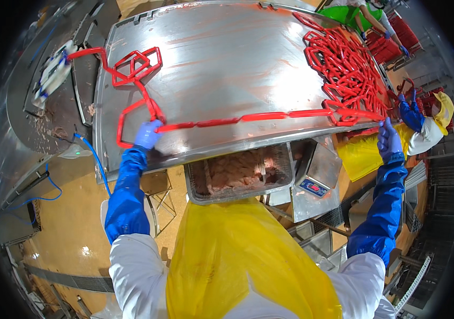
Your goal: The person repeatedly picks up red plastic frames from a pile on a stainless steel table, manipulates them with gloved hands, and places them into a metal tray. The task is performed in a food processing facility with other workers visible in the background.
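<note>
A long chain of red sausage links (263, 116) is stretched along the near side of the steel table (221, 64). At its left end my left hand (148, 134), in a blue-violet glove, is closed round a link. Far to the right, my right hand (389, 139), gloved alike, is closed on the sausage chain at the table's right edge. Beyond my left hand, more links lie in loose loops and run up to a blurred white and blue machine part (56, 72). A big heap of linked red sausages (346, 66) covers the table's right side.
Below the table's near edge sits a grey crate (198, 198) of pale pink meat. Beside it stands a steel scale (322, 165) with a display. A co-worker in a yellow apron (362, 154) is close on my right; another works at the far right. A blue hose (95, 154) hangs at left.
</note>
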Action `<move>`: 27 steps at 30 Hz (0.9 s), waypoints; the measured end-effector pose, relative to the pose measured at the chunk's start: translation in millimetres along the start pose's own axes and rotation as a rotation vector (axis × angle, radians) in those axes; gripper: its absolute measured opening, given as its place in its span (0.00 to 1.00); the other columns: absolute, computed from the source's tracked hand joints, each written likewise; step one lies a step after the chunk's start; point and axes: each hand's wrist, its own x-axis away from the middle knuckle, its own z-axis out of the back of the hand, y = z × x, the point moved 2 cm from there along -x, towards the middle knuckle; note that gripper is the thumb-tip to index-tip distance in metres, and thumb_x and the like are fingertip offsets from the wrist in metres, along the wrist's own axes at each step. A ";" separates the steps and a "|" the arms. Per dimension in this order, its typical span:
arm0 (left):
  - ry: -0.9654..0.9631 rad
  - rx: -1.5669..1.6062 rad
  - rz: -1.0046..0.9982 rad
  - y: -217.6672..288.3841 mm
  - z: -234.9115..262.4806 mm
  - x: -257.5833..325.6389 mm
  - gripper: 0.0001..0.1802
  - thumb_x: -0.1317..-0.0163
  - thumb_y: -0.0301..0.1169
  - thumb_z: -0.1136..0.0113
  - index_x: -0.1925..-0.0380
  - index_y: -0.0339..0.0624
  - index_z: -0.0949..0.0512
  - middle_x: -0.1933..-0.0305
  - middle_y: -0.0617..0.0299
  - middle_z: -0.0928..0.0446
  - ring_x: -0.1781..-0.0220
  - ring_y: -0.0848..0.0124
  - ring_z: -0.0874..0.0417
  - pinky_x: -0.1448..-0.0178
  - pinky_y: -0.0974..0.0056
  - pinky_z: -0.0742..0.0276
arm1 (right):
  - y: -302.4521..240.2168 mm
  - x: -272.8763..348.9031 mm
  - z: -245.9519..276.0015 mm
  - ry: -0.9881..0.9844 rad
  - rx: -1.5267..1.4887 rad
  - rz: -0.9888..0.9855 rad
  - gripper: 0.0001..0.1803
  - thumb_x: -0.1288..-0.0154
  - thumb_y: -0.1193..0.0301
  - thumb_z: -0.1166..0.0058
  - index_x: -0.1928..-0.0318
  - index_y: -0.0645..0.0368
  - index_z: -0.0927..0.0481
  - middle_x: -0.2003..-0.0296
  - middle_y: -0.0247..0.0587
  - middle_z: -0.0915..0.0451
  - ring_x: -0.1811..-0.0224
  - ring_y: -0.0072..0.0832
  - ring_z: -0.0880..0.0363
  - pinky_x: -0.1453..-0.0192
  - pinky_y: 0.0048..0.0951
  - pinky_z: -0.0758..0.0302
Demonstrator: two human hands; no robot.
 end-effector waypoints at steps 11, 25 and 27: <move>-0.108 0.179 -0.126 242.2 -57.6 -41.3 0.18 0.38 0.41 0.34 0.53 0.43 0.23 0.59 0.41 0.16 0.55 0.41 0.15 0.54 0.43 0.19 | 252.0 -5.2 -326.3 -0.594 -0.191 -0.456 0.25 0.17 0.46 0.60 0.51 0.56 0.25 0.50 0.52 0.13 0.60 0.40 0.09 0.85 0.20 0.38; -0.176 -0.196 -0.104 69.8 -27.3 14.3 0.17 0.28 0.44 0.41 0.58 0.40 0.21 0.61 0.44 0.18 0.55 0.40 0.18 0.51 0.40 0.26 | 51.4 -145.3 -432.3 -0.476 0.391 0.288 0.24 0.20 0.49 0.56 0.64 0.54 0.18 0.75 0.33 0.20 0.74 0.25 0.21 0.74 0.28 0.26; -0.328 -0.041 -0.052 121.8 -30.3 -5.4 0.20 0.26 0.46 0.44 0.58 0.38 0.22 0.60 0.43 0.18 0.55 0.38 0.18 0.51 0.39 0.26 | 63.5 -168.9 -416.0 -0.465 0.799 0.553 0.24 0.20 0.49 0.56 0.58 0.53 0.15 0.75 0.32 0.19 0.71 0.25 0.19 0.67 0.32 0.23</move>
